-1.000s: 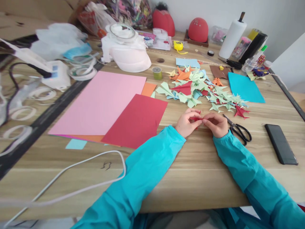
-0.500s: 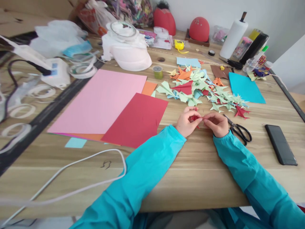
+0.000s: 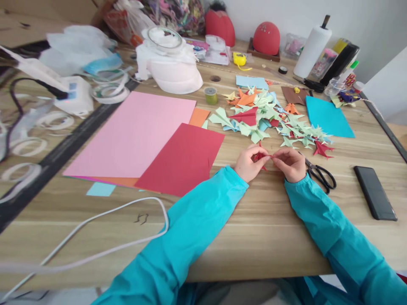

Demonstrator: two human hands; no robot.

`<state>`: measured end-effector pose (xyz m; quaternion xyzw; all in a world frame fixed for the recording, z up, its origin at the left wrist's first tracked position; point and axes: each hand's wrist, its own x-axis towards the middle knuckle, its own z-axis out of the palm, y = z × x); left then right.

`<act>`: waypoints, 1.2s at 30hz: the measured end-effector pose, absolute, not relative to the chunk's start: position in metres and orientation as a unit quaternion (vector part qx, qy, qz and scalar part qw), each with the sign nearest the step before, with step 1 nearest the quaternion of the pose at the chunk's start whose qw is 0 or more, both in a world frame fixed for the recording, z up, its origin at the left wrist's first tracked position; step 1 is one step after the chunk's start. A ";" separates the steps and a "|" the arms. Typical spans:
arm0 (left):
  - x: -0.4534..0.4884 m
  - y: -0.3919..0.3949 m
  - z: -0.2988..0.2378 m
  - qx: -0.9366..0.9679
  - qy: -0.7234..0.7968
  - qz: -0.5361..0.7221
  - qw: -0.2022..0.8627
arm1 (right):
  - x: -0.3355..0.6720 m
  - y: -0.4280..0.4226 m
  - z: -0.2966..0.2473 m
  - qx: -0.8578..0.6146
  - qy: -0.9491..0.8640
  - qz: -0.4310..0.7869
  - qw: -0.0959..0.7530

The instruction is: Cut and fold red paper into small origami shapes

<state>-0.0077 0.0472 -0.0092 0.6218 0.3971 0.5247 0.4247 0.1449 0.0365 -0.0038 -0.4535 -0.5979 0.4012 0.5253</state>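
Pinching at the head view's centre right, the left hand (image 3: 248, 163) has thumb and fingers closed round a little red paper figure (image 3: 259, 157), just below the heap of folded figures (image 3: 265, 108). One red point pokes out above those fingers, another below, and a third runs right, where the right hand (image 3: 291, 164) nips its very tip between thumb and forefinger. Tight, narrow grips on both sides; how hard they press, I cannot tell!

And what a featherweight this must be: next to nothing to lift, so the challenge looks like fineness, not force. It should be springy and fairly stiff along its creases, softer wherever a single layer stands free. Slippery? Probably not much; dry paper ought to sit well between bare fingertips. Fragile, though, surely: those slender points look ready to bend or tear under a hard tug. The safest hold, I judge, is the layered middle, right where the left hand has it, with only a light fingertip touch out at the points.

Around it, centre left, lies a red sheet (image 3: 187, 159) overlapping a pink sheet (image 3: 136, 135). Just beside the right hand are black-handled scissors (image 3: 326, 178), and over at the right edge a dark phone (image 3: 375, 192) lies flat on the wooden table (image 3: 248, 237).
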 end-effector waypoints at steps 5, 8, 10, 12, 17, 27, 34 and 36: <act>-0.008 0.047 -0.008 0.629 0.397 0.519 0.421 | 0.145 0.036 -0.004 -0.448 -0.579 0.446 0.515; -0.008 0.047 -0.009 0.634 0.394 0.517 0.418 | 0.146 0.036 -0.002 -0.465 -0.554 0.476 0.501; -0.008 0.047 -0.009 0.638 0.390 0.519 0.415 | 0.147 0.036 -0.001 -0.478 -0.554 0.483 0.481; -0.007 0.046 -0.010 0.641 0.386 0.519 0.413 | 0.147 0.037 0.000 -0.489 -0.556 0.486 0.465; -0.007 0.045 -0.009 0.650 0.381 0.509 0.415 | 0.148 0.040 -0.003 -0.495 -0.567 0.486 0.444; -0.008 0.046 -0.008 0.628 0.397 0.509 0.434 | 0.146 0.041 -0.002 -0.511 -0.530 0.471 0.486; -0.008 0.046 -0.006 0.617 0.402 0.510 0.445 | 0.145 0.040 -0.006 -0.489 -0.531 0.462 0.516; -0.008 0.046 -0.007 0.612 0.406 0.511 0.447 | 0.146 0.039 -0.005 -0.479 -0.538 0.475 0.505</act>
